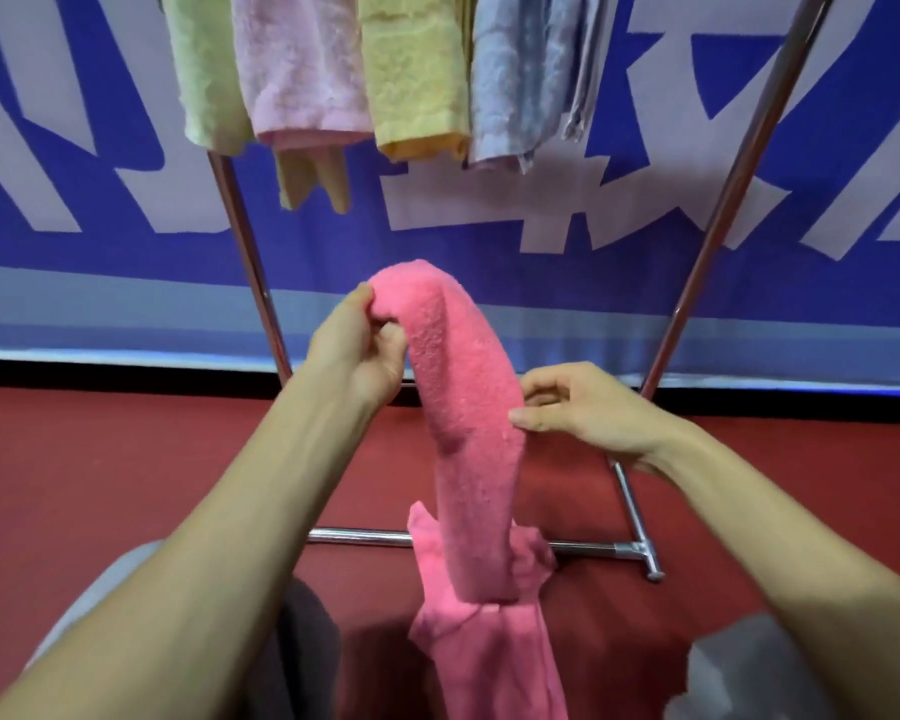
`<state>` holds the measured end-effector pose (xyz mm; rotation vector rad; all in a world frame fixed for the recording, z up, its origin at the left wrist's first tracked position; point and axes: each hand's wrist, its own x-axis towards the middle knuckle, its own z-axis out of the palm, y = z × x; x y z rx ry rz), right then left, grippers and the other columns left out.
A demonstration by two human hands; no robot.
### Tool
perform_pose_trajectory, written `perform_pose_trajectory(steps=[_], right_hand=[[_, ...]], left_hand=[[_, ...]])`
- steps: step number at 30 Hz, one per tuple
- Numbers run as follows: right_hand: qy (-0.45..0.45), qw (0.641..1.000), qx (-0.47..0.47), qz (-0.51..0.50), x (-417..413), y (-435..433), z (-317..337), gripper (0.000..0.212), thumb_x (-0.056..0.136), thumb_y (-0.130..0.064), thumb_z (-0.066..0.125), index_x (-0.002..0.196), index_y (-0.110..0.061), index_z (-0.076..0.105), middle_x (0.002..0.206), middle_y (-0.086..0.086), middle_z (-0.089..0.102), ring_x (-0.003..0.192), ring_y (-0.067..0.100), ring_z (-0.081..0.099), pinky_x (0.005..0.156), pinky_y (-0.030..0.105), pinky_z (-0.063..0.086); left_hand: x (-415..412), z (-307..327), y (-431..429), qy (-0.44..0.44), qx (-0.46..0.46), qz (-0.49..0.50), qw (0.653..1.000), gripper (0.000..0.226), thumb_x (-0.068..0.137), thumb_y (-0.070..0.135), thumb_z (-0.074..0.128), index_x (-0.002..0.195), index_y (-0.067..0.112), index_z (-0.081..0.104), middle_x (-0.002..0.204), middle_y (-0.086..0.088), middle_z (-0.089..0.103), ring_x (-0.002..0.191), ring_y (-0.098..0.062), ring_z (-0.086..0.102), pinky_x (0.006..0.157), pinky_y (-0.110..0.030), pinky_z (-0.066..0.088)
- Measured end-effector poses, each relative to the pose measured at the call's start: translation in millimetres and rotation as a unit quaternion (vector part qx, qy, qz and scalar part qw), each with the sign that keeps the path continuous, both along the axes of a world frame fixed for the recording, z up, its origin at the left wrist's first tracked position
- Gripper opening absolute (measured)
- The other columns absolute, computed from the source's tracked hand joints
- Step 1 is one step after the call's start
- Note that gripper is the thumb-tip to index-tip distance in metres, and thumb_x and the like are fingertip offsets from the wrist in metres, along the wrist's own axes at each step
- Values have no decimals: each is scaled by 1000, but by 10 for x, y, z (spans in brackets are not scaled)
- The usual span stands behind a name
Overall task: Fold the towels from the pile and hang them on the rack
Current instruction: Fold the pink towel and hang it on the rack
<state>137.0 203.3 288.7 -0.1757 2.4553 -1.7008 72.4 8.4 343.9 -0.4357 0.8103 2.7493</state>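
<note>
Red floor lies under the rack. The left hand clamps its fingers on the pink towel up top, and the right hand pinches its side. A loose pinch could drop it.

A blue fabric banner with large white characters covers the back wall, ending in a paler blue band. A narrow black strip runs below the banner, meeting the flat dark-red floor.
</note>
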Motion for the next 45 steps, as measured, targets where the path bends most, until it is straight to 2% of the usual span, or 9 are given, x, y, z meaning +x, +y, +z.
perform_pose_trajectory(steps=[3, 7, 11, 17, 24, 27, 32, 39, 45], right_hand=[[53, 996, -51, -52, 23, -81, 101, 12, 84, 0, 65, 79, -11, 66, 71, 3, 60, 58, 0, 51, 57, 11, 41], [86, 977, -156, -113, 5, -88, 216, 9, 86, -4, 62, 85, -10, 68, 78, 4, 65, 67, 9, 58, 63, 20, 51], [102, 964, -197, -149, -55, -45, 252, 9, 87, -8, 63, 88, -13, 71, 75, -6, 71, 69, 4, 63, 65, 18, 49], [87, 948, -248, -179, -36, 16, 290, 7, 86, -7, 65, 86, -12, 70, 69, -4, 70, 62, 6, 63, 61, 20, 54], [36, 919, -302, -249, 54, 88, 304, 7, 85, -5, 65, 91, -5, 70, 80, 4, 69, 66, 8, 65, 60, 22, 55], [-4, 901, -336, -276, 73, 116, 262, 7, 86, -3, 64, 91, -3, 69, 80, 7, 69, 71, 16, 64, 71, 30, 54], [-62, 878, -394, -265, 72, 62, 210, 10, 91, -13, 60, 88, -7, 67, 79, 4, 70, 66, 13, 66, 64, 25, 54], [-127, 907, -362, -175, 80, -170, 142, 55, 95, -55, 36, 119, -13, 62, 113, 7, 69, 105, 20, 64, 90, 31, 48], [-97, 911, -380, -126, 96, -272, 183, 43, 99, -37, 39, 120, -8, 62, 112, 5, 70, 102, 13, 66, 86, 27, 50]], left_hand=[[-15, -99, 2, 8, -4, 6, 1000, 23, 99, 5, 40, 82, 1, 56, 57, -8, 62, 40, -11, 59, 43, -21, 52], [53, -187, 134, 74, -143, -46, 986, 21, 94, 5, 43, 80, 9, 58, 74, -6, 63, 75, -17, 61, 89, -31, 53], [121, -336, 296, 114, -323, -177, 923, 29, 99, 31, 40, 86, 14, 59, 80, -4, 58, 70, -17, 53, 69, -27, 44], [307, -461, 356, 141, -397, -301, 855, 63, 90, 62, 38, 118, 14, 66, 102, -15, 64, 93, -22, 61, 85, -34, 46], [524, -500, 286, 213, -419, -297, 831, 32, 84, 25, 65, 105, 1, 69, 95, -9, 72, 85, -20, 62, 80, -29, 52], [562, -526, 277, 233, -436, -258, 830, 25, 87, 18, 64, 102, -1, 68, 90, -7, 69, 78, -17, 59, 70, -24, 51], [532, -466, 286, 260, -434, -184, 843, 20, 89, 17, 62, 98, 1, 69, 83, -4, 69, 73, -13, 58, 68, -24, 47], [353, -259, 334, 242, -417, -106, 870, 18, 90, 18, 62, 91, 2, 71, 73, -2, 66, 56, -6, 53, 51, -17, 42], [248, -239, 237, 214, -444, -47, 869, 26, 87, 20, 65, 87, -5, 67, 70, -5, 53, 62, -14, 45, 59, -27, 38]])
